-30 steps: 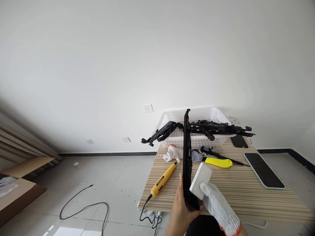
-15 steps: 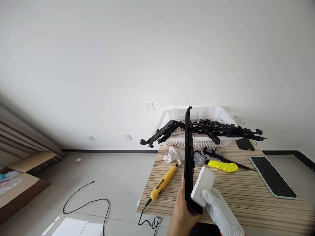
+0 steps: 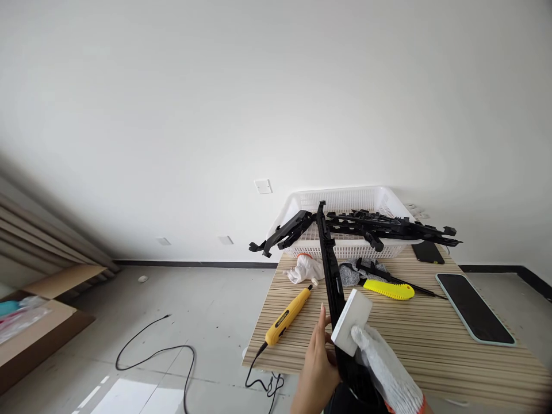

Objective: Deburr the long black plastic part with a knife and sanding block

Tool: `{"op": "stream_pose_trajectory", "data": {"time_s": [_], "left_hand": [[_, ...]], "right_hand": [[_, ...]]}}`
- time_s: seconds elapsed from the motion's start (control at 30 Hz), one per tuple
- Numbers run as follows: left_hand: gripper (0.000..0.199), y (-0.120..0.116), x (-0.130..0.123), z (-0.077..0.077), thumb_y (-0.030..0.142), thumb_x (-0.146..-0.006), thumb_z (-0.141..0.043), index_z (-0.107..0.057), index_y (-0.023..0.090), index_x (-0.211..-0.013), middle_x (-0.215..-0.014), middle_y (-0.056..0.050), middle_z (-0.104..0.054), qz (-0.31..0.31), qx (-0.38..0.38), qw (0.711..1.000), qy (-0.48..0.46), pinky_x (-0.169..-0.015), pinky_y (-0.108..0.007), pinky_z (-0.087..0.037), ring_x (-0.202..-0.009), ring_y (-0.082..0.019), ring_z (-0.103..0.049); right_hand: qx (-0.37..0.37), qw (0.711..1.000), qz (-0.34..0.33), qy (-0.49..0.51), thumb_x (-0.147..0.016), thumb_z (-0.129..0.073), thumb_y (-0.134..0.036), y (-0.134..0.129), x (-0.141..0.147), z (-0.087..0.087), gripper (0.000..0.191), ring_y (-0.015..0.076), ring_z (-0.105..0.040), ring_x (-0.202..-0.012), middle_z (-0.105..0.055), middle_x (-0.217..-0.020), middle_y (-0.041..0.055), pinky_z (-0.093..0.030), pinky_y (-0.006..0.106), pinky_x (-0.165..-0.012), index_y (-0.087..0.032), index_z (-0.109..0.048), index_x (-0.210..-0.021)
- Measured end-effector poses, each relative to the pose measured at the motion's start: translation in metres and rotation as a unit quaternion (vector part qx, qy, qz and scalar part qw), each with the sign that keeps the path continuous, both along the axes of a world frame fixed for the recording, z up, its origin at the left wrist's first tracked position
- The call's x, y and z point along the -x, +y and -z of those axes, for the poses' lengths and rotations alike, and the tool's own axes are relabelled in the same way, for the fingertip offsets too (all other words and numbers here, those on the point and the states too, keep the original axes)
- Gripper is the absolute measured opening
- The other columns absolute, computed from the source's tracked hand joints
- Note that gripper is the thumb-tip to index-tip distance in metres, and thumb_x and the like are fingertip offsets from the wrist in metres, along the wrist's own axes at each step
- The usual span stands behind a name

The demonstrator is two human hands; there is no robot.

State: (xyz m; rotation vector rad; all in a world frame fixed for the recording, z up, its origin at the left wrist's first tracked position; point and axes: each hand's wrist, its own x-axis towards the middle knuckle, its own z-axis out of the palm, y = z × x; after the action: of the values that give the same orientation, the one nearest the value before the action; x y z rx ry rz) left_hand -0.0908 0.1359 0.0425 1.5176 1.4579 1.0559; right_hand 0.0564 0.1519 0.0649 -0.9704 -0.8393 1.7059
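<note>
My bare left hand [image 3: 317,362] is closed around the lower end of a long black plastic trim strip [image 3: 330,270], which points away from me across the table. In a white knit glove, my right hand [image 3: 373,351] grips a white rectangular block [image 3: 352,322], perhaps a sponge. The block lies against the strip's right side, close to my left fingers. Left of the strip rests a yellow corded hand tool [image 3: 288,316]. To its right lies a yellow-handled knife [image 3: 389,289], with a thin black caliper-like tool [image 3: 394,279] behind it.
A white plastic basket [image 3: 345,248] at the back holds several black strips [image 3: 379,224] that overhang its sides. A white glove [image 3: 306,269], a grey cloth [image 3: 349,275] and two phones [image 3: 474,307] lie on the striped table [image 3: 431,356]. A cable [image 3: 155,351] crosses the floor.
The black strip has tilted, its far end lower and further left and its near end further right. My right hand and the white block have shifted slightly left with it.
</note>
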Motion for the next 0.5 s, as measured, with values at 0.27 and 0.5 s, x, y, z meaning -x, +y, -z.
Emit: {"op": "stream_pose_trajectory", "data": {"time_s": [0.27, 0.5], "left_hand": [[0.117, -0.003, 0.002, -0.013, 0.019, -0.058, -0.079, -0.015, 0.028, -0.155, -0.133, -0.012, -0.052, 0.049, -0.003, 0.998, 0.037, -0.072, -0.035, -0.058, -0.094, -0.025, -0.063], [0.132, -0.009, 0.001, -0.021, 0.026, -0.051, -0.089, -0.008, 0.028, -0.155, -0.149, -0.019, -0.032, 0.083, -0.019, 0.996, 0.042, -0.073, -0.036, -0.059, -0.091, -0.023, -0.062]], "right_hand": [[-0.018, 1.000, 0.023, 0.002, -0.059, -0.078, -0.053, 0.005, -0.005, 0.004, 0.047, 0.0392, -0.060, -0.112, -0.074, -0.105, 0.0108, -0.048, 0.048, -0.092, -0.029, -0.076, -0.099], [-0.026, 1.000, 0.006, 0.007, -0.068, -0.077, -0.053, 0.000, -0.001, -0.007, 0.047, 0.0348, -0.065, -0.101, -0.075, -0.097, 0.0130, -0.047, 0.047, -0.093, -0.015, -0.075, -0.097]]}}
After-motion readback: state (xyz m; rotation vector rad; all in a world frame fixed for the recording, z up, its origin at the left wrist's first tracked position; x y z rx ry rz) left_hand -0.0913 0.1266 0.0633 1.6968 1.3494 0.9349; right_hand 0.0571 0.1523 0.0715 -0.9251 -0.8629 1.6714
